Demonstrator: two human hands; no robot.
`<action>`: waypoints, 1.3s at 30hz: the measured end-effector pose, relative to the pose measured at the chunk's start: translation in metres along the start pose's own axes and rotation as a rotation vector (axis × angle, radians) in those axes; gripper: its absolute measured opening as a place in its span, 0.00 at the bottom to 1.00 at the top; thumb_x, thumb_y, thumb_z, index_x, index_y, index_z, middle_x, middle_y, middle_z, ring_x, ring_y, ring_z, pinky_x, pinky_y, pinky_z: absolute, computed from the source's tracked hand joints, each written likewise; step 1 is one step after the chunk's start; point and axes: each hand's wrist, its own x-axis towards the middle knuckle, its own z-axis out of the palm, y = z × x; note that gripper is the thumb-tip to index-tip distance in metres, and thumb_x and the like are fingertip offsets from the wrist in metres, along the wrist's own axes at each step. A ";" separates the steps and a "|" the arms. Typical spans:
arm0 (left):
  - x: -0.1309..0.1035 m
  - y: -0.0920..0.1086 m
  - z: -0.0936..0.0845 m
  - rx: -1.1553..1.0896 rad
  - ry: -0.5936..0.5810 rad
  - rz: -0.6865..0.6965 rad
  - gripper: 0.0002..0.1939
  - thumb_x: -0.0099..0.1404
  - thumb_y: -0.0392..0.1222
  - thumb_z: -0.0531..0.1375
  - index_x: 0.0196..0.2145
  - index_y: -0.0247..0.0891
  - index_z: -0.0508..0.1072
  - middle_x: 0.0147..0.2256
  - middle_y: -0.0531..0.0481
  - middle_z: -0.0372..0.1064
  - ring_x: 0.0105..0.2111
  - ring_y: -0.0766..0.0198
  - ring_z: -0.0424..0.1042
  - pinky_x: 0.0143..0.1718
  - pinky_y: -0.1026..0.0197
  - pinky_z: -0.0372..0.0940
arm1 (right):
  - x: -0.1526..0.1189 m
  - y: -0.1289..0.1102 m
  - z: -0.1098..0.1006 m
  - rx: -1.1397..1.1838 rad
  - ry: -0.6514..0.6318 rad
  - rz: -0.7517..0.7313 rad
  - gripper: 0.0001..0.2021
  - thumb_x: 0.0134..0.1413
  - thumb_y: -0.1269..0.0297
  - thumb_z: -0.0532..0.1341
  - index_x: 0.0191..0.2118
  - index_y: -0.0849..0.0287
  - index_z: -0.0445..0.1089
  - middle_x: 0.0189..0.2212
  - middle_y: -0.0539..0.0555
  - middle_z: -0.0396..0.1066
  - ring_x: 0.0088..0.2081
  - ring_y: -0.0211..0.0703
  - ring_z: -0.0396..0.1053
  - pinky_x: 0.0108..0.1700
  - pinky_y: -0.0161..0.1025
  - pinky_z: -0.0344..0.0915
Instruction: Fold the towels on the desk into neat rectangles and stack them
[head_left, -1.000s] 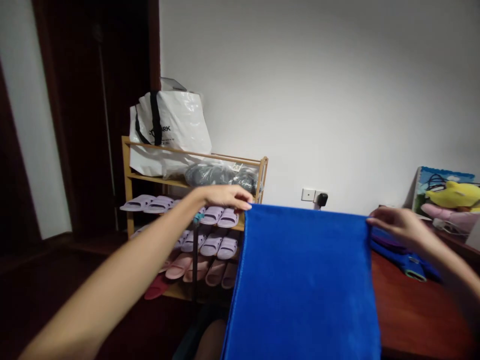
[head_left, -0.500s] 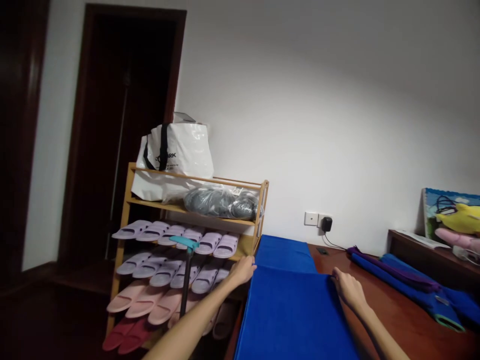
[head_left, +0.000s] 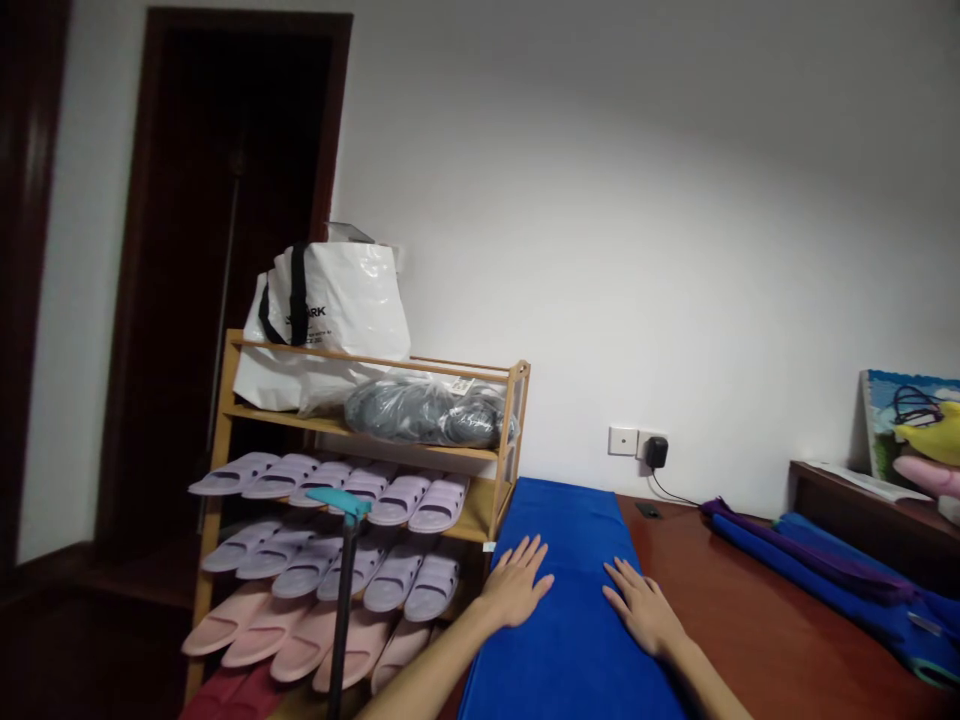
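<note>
A long piece of blue cloth (head_left: pixel 570 655) lies flat along the left side of the reddish-brown table (head_left: pixel 757 610). My left hand (head_left: pixel 517 582) rests on the cloth near its left edge, palm down with fingers spread. Near the right edge, my right hand (head_left: pixel 641 608) lies flat on the same cloth, its fingers also stretched out. Neither hand grips anything. The near end of the cloth runs out of view at the bottom.
Left of the table stands a wooden shoe rack (head_left: pixel 510 450) with several slippers (head_left: pixel 439 500) and a white bag (head_left: pixel 352 300). A teal-topped pole (head_left: pixel 345 590) stands before it. Folded blue and purple clothing (head_left: pixel 817 560) lies at right, near a black charger (head_left: pixel 656 452).
Both hands have let go of the cloth's raised edge and now lie flat on it, closer together. The cloth has come down flat. The view has shifted slightly right.
</note>
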 end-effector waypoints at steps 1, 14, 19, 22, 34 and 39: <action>0.002 0.000 0.003 -0.013 -0.057 0.004 0.31 0.69 0.56 0.40 0.63 0.38 0.52 0.64 0.43 0.44 0.64 0.53 0.42 0.60 0.46 0.43 | 0.001 0.000 0.004 0.019 -0.028 0.011 0.33 0.59 0.42 0.35 0.63 0.52 0.51 0.63 0.52 0.48 0.64 0.43 0.45 0.61 0.45 0.48; -0.039 0.018 0.002 0.000 -0.115 0.026 0.34 0.69 0.61 0.37 0.64 0.39 0.50 0.65 0.44 0.41 0.64 0.54 0.39 0.61 0.44 0.37 | -0.048 -0.001 0.000 0.101 -0.137 0.059 0.34 0.57 0.40 0.36 0.64 0.51 0.46 0.65 0.50 0.40 0.66 0.42 0.36 0.64 0.48 0.40; -0.089 0.040 -0.010 -0.041 -0.124 0.081 0.31 0.69 0.59 0.39 0.64 0.40 0.51 0.65 0.45 0.41 0.64 0.54 0.37 0.61 0.45 0.37 | -0.096 -0.010 -0.013 0.124 -0.154 0.052 0.32 0.57 0.40 0.37 0.64 0.47 0.44 0.65 0.48 0.38 0.66 0.43 0.36 0.64 0.50 0.40; -0.122 0.049 -0.022 -0.077 -0.153 0.110 0.31 0.69 0.59 0.42 0.64 0.43 0.50 0.65 0.46 0.41 0.64 0.52 0.40 0.61 0.44 0.39 | -0.125 -0.017 -0.018 0.147 -0.143 0.030 0.31 0.58 0.41 0.38 0.65 0.46 0.42 0.65 0.47 0.37 0.66 0.44 0.36 0.64 0.50 0.40; -0.127 0.009 -0.046 -0.359 -0.102 0.009 0.10 0.58 0.39 0.61 0.39 0.41 0.71 0.35 0.53 0.66 0.39 0.61 0.65 0.42 0.61 0.59 | -0.140 0.032 -0.057 0.385 -0.218 0.055 0.25 0.49 0.45 0.55 0.47 0.57 0.67 0.45 0.57 0.68 0.48 0.50 0.64 0.53 0.47 0.59; -0.127 0.003 -0.062 -0.511 -0.101 -0.073 0.07 0.51 0.40 0.63 0.26 0.37 0.68 0.28 0.56 0.61 0.30 0.65 0.63 0.32 0.66 0.57 | -0.148 0.042 -0.070 0.490 -0.163 0.084 0.21 0.48 0.45 0.56 0.38 0.59 0.66 0.39 0.56 0.68 0.42 0.46 0.65 0.49 0.39 0.62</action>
